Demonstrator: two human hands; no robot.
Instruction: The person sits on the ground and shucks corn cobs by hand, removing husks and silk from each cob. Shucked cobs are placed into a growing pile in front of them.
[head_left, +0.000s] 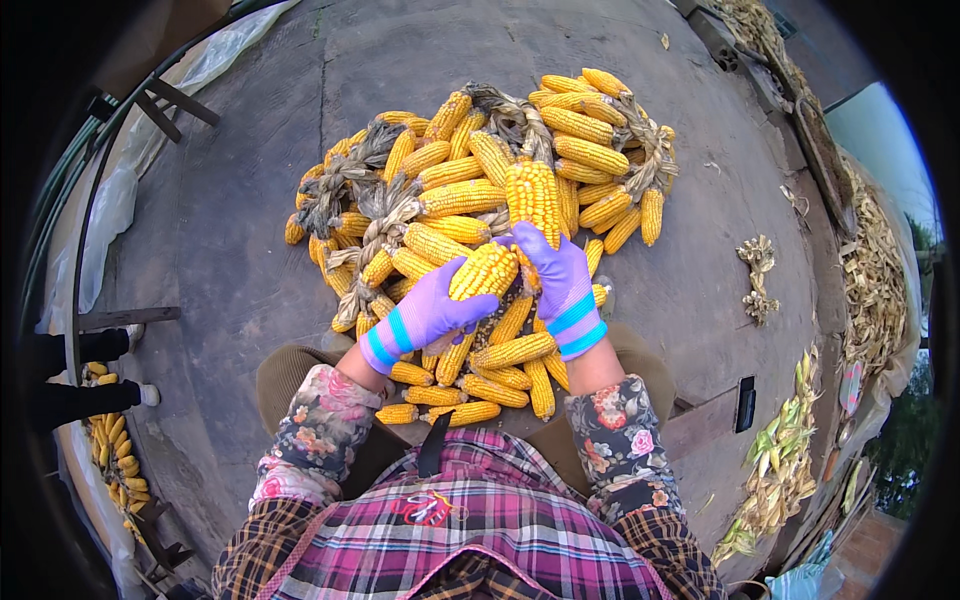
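Observation:
My left hand (435, 311), in a purple knit glove with blue bands, is closed around a yellow ear of corn (484, 271) whose tip points up and right. In a matching glove, my right hand (564, 281) grips another thick ear of corn (533, 196) by its lower end, and this one stands nearly upright. The two held ears are close together over my lap. In front of me lies a heap of corn ears (461, 199), many tied by braided dry husks (390, 229). Loose ears (517, 351) and scattered kernels lie nearer my knees.
Dark sheeting (247, 187) covers the ground. Husks (780, 457) and a dry husk braid (759, 279) lie at right, near a black phone-like object (745, 403). At left are a person's legs (97, 367), a wooden-legged frame (127, 318) and more corn (120, 457).

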